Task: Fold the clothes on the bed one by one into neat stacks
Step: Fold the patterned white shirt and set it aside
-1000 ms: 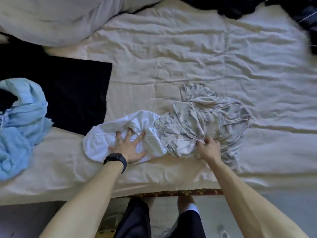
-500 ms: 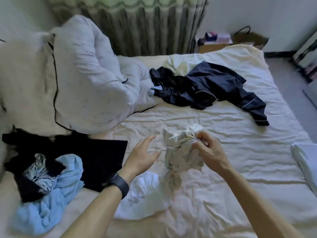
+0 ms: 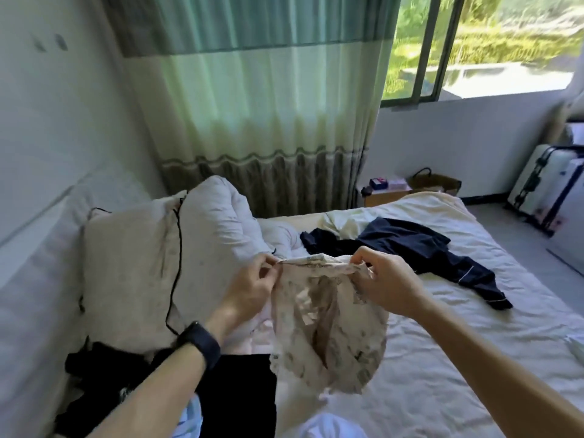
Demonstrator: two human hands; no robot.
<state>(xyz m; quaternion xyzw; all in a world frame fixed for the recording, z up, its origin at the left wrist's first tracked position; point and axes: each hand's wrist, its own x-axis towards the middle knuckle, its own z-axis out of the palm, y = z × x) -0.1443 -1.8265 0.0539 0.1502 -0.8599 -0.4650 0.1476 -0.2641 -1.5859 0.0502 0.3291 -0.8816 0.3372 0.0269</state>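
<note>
A pale patterned garment (image 3: 328,330) hangs in the air above the bed (image 3: 442,358), held up by its top edge. My left hand (image 3: 252,287) pinches the left corner of that edge and my right hand (image 3: 384,282) pinches the right corner. A dark navy garment (image 3: 420,251) lies crumpled farther back on the sheet. Black clothes (image 3: 234,396) lie at the near left, a light blue piece (image 3: 189,418) shows behind my left forearm, and a white piece (image 3: 331,426) sits at the bottom edge.
A bunched white duvet and pillow (image 3: 151,257) fill the left of the bed, with a black cable (image 3: 173,279) across them. A green curtain (image 3: 262,105) and window are behind. A bedside box (image 3: 388,188) and a white suitcase (image 3: 550,188) stand at the right.
The patterned garment has been lifted off the bed; my left hand came off the white piece and now pinches the garment's edge. The view has tilted up toward the window.
</note>
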